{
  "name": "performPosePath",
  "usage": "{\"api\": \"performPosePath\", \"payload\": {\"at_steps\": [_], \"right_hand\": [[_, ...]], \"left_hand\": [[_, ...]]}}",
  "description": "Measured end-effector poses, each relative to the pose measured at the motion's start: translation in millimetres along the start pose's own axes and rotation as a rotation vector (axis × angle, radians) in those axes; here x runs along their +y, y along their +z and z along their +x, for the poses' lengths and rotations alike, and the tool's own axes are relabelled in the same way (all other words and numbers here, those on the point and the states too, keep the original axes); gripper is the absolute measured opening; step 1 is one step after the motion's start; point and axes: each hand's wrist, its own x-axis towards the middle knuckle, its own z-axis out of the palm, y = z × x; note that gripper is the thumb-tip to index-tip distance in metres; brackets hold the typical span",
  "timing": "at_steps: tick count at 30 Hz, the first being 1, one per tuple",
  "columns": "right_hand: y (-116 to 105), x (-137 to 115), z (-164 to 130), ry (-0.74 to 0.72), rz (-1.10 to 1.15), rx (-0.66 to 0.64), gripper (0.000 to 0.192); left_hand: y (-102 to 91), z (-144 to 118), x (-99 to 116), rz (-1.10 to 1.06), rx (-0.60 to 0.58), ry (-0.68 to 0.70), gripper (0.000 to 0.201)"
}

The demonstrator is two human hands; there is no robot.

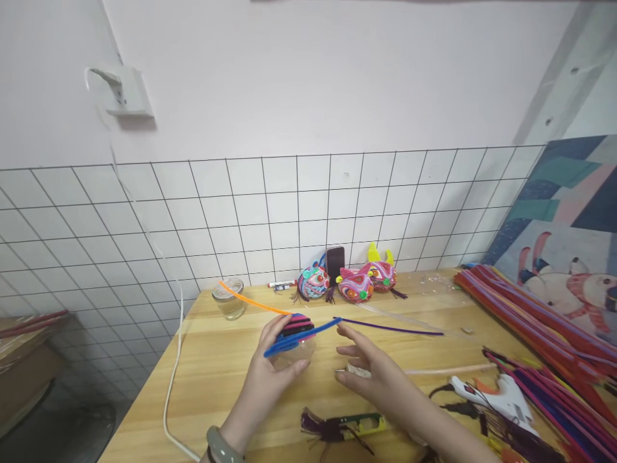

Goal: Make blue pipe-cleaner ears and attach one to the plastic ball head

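Observation:
My left hand (263, 379), with a bangle at its wrist, is closed around a see-through ball (299, 354). Pink, black and blue pipe cleaners cover the ball's upper part. A blue pipe cleaner (313, 332) runs across its front, and its free end reaches toward my right hand (371, 373). That hand has its fingers spread and grips nothing; its index fingertip is near the blue end, though I cannot tell if they touch. An orange pipe cleaner (255, 302) appears behind the ball. To the right, a dark purple pipe cleaner (390, 326) lies on the table.
Along the tiled wall stand decorated figures (355, 286) and a phone (336, 263). A glass jar (229, 299) is at the back left. Right: pipe cleaner bundles (520, 321) and a glue gun (501, 395). Scissors (347, 426) lie in front; a white cable (168, 399) hangs left.

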Motion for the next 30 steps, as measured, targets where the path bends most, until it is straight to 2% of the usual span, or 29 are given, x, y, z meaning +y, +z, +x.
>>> {"api": "performPosePath", "payload": {"at_steps": [6,9,13,16,18,24,30], "right_hand": [[-28,-1,-28,0.100,0.005,-0.014,0.058],[-52,-4,-43,0.125,0.003,0.006,0.054],[-89,-8,-61,0.137,0.000,0.154,0.052],[-112,-11,-72,0.154,-0.048,0.275,0.054],[-122,-10,-79,0.161,-0.048,0.302,0.056],[-138,2,-92,0.174,-0.075,0.254,0.050],[-142,12,-91,0.183,-0.312,0.231,0.041]], "left_hand": [[-5.9,4,-22,0.099,0.022,-0.025,0.059],[-9.1,7,-35,0.074,0.085,-0.149,0.060],[-9.2,10,-47,0.112,0.148,-0.298,0.057],[-6.8,11,-50,0.112,0.162,-0.302,0.061],[-5.7,11,-51,0.127,0.147,-0.310,0.065],[-7.8,13,-56,0.220,0.122,-0.339,0.068],[-12.7,18,-57,0.287,0.094,-0.411,0.059]]}}
